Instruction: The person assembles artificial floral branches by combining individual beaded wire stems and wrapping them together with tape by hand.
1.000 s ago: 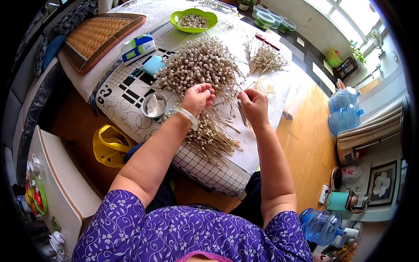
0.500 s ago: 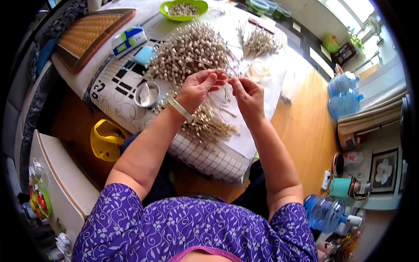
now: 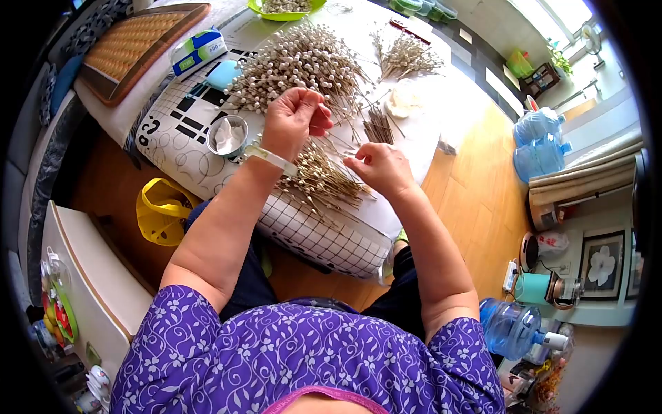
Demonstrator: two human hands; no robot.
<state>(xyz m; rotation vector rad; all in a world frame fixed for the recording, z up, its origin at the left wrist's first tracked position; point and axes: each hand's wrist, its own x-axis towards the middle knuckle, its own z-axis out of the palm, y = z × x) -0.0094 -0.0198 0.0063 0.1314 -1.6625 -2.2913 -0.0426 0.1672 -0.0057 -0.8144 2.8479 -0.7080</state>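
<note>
My left hand (image 3: 292, 125) is raised over the near edge of a large heap of dried stems with pale round heads (image 3: 296, 65). Its fingers are curled in and the thumb is pressed to them; whatever they may hold is hidden. Lower and to the right, my right hand (image 3: 383, 170) pinches at its fingertips, where something small and pale shows, too small to name. Between and below the hands lies a smaller bundle of similar stems (image 3: 321, 181). Just beyond my right hand is a bunch of short brown sticks (image 3: 378, 129), with a pale round coil (image 3: 404, 101) past it.
A round container with white tissue (image 3: 229, 135) stands left of my left hand. Behind it are a light-blue object (image 3: 223, 74) and a blue-green packet (image 3: 200, 52). Another stem bunch (image 3: 408, 56) and a green bowl (image 3: 287, 14) lie farther back. A yellow bag (image 3: 163, 212) hangs below the table's left side.
My hands, close together before, have come apart: the left moved up and left, the right down. The brown sticks, hidden earlier, now show. The view has shifted slightly.
</note>
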